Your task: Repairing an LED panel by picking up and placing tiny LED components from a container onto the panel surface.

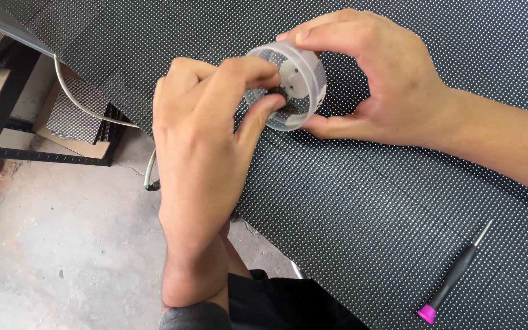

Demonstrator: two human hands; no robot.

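My right hand (374,79) grips a small clear plastic cup (304,76), tilted on its side with the mouth toward my left hand. The cup rests just above a black panel covered in white dots (368,201). My left hand (206,140) reaches into the cup's mouth, thumb and fingertips pinched on small dark pieces (278,96) inside it. What the pieces are is too small to tell.
A thin black screwdriver with a pink cap (453,275) lies on the panel at the lower right. A grey cable (93,110) hangs off the panel's left edge. Below left are a concrete floor (50,244) and a black metal rack (7,104) holding cardboard and a smaller dotted panel.
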